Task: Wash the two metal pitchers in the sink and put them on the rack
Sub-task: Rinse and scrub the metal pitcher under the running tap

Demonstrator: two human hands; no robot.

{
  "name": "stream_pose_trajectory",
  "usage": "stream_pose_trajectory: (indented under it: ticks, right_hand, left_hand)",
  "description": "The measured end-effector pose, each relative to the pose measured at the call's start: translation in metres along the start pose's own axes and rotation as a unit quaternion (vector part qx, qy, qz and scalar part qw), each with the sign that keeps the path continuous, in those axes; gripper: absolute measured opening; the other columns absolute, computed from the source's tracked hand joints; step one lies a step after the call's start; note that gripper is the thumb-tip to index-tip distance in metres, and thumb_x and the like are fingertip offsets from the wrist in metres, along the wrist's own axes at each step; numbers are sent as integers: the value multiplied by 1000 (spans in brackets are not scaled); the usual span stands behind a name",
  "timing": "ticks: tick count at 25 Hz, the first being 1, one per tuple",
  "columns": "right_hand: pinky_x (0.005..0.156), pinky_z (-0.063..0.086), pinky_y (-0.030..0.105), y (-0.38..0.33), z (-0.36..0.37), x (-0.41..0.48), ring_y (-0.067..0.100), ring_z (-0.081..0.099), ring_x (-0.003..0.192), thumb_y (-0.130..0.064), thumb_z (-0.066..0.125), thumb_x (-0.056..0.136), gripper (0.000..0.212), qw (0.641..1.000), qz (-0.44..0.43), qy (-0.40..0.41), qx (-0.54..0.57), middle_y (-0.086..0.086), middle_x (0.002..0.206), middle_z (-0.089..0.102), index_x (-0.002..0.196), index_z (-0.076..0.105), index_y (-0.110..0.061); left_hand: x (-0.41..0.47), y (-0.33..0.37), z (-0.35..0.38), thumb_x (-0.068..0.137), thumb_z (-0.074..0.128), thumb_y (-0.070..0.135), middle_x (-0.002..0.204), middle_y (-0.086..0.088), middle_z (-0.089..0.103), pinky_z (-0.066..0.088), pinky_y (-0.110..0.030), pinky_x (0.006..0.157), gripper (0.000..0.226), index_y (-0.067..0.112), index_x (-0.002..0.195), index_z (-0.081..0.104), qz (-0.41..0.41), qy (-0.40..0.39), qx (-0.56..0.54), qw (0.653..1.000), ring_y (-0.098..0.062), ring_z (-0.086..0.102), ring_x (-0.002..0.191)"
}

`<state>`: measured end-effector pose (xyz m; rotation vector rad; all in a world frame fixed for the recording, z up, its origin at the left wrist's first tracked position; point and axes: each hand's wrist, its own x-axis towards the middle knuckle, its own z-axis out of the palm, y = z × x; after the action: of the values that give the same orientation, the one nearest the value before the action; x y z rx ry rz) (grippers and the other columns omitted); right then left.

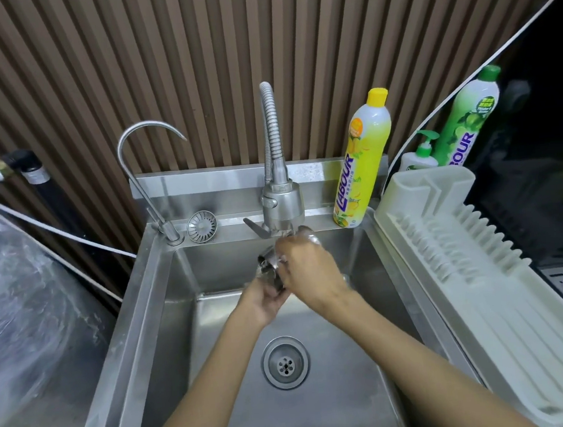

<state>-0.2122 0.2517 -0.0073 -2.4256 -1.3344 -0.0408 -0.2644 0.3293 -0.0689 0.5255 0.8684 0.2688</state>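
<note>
head view: both hands meet under the spray tap (281, 203), over the sink (343, 407). the left hand (264, 301) cups a small metal pitcher (269, 266) from below, fingers clamped on it, and the right hand (308, 269) wraps over the top — rinsing, i judge. the rack (467, 264) holds nothing, so no pitcher is finished; the second pitcher is not visible.

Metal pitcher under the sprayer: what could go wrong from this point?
1. The metal pitcher is wet and gripped between the left hand and right hand; it could slip and drop into the sink.
2. It sits close beneath the sprayer head, so lifting it may knock the two together.
3. Water could splash toward the yellow dish soap bottle.
</note>
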Motion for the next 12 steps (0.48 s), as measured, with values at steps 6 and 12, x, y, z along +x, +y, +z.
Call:
stream_pose_trajectory:
  ticks: [6, 12]
  right_hand:
    - [70, 49, 41, -1, 26, 3, 39, 59, 98, 5, 54, 74, 21, 986, -165, -29, -10, 22, 96, 66, 93, 62, 2]
    - [79, 52, 43, 18, 10, 10, 35, 57, 102, -6, 53, 82, 6, 960, -271, -70, 31, 19, 114, 58, 85, 57, -4]
  left_hand:
    - [12, 22, -16, 97, 34, 41, 31, 6, 51, 35, -17, 41, 45, 19, 61, 49, -2, 29, 181, 983, -6, 47, 25]
    - [11, 51, -26, 87, 39, 58, 92, 7, 72, 51, -27, 63, 44, 27, 104, 66, 34, -143, 242, 959, -11, 68, 73]
